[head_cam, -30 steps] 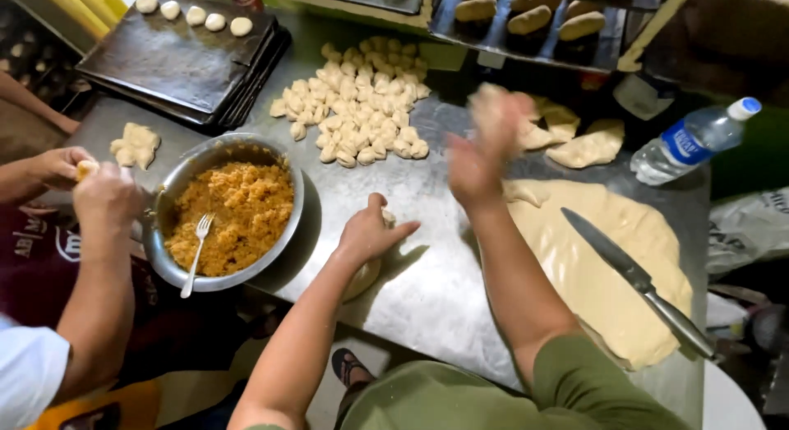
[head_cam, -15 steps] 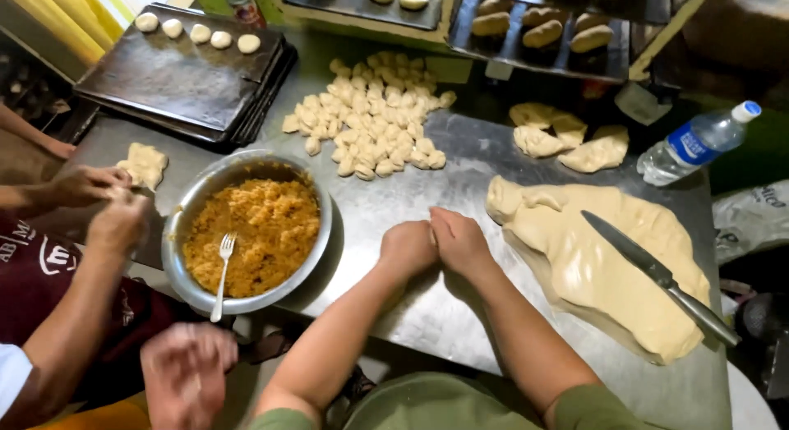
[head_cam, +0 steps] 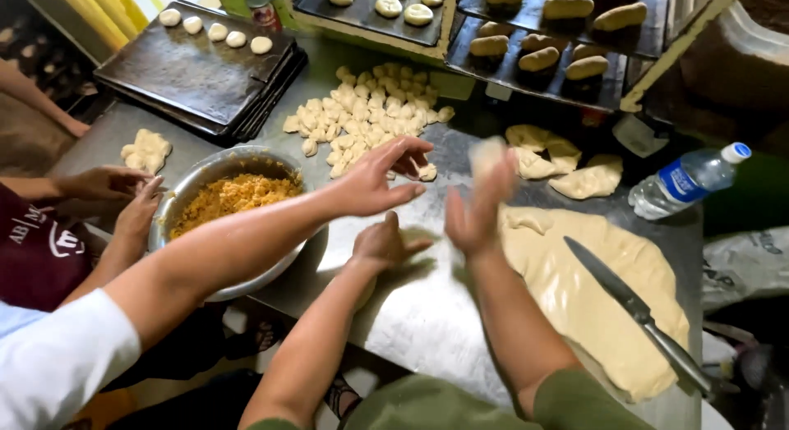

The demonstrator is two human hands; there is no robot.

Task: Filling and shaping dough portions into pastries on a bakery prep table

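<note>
The left hand [head_cam: 382,243] rests palm down on the steel table [head_cam: 427,315], fingers curled loosely together with the thumb sticking out toward 3 o'clock; whether a bit of dough sits under the palm cannot be told. The right hand [head_cam: 477,208] is raised off the surface and blurred, fingers closed around a pale, soft dough piece [head_cam: 486,155] at its tips. At 4 o'clock from it lies a large dough sheet [head_cam: 600,298], smooth, cream-coloured and irregular at the edges, with a long steel knife [head_cam: 633,311] lying diagonally across it. At 1 o'clock, smaller torn lumps [head_cam: 567,167] lie wrinkled and floppy, and a clear plastic water bottle [head_cam: 686,182] lies on its side at 3 o'clock. Another person's arm in a white sleeve crosses from 8 o'clock, that co-worker's hand [head_cam: 382,179] open with fingers spread above the table, near a heap of small cut dough bits [head_cam: 362,118] at 11 o'clock. A round metal bowl [head_cam: 193,183] at 9 o'clock holds crumbly orange filling [head_cam: 230,196]. Dark flat baking trays [head_cam: 189,68] at 10 o'clock carry a few round dough discs, and racks at 12 o'clock hold oblong shaped rolls [head_cam: 538,59].
</note>
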